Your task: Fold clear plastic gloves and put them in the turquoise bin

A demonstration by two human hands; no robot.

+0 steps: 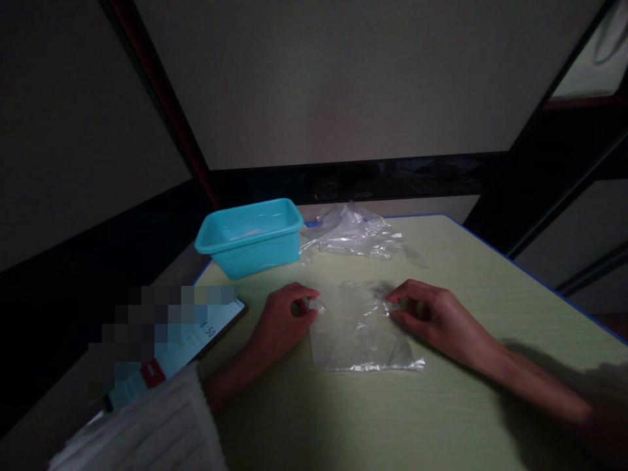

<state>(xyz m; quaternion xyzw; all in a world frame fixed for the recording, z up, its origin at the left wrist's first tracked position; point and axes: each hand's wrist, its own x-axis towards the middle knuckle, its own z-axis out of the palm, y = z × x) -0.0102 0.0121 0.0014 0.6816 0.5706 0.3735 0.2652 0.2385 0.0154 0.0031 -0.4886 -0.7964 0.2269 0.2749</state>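
A clear plastic bag [360, 337] lies nearly flat on the pale green table, its shiny creased edge toward me. My left hand [289, 317] pinches the bag's left side between thumb and fingertips. On the opposite side, my right hand [429, 314] has its thumb and fingertips closed on the bag's upper right edge. Behind it, a crumpled heap of clear plastic bags [356, 232] rests near the table's far edge. The turquoise plastic basket [260, 252] stands left of that heap, with something pale inside that I cannot make out.
At the left edge of the table [490, 288] lies a phone or tablet [196, 337] with a lit screen showing 8:50, partly blurred out. A white cloth or sleeve [147, 428] covers the lower left. A wall panel [343, 85] rises behind the table.
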